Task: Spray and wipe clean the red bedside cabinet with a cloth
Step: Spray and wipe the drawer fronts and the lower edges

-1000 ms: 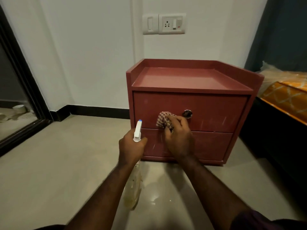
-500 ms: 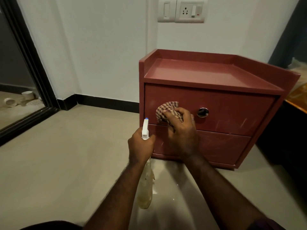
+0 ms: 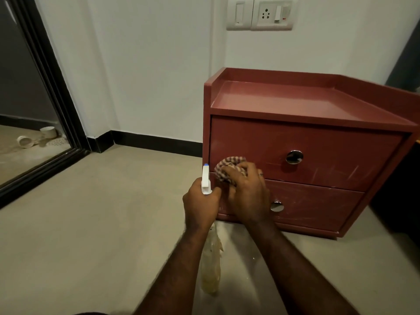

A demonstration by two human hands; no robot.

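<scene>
Head view, cloth [image 3: 231,161] under right fingers [image 3: 248,169]

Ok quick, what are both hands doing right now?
Left hand: gripping the spray bottle.
Right hand: holding the checked cloth against the red cabinet.

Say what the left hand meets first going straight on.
Probably the red cabinet, at its front left edge; the spray bottle in the left hand would touch first. Depth is unclear.
</scene>
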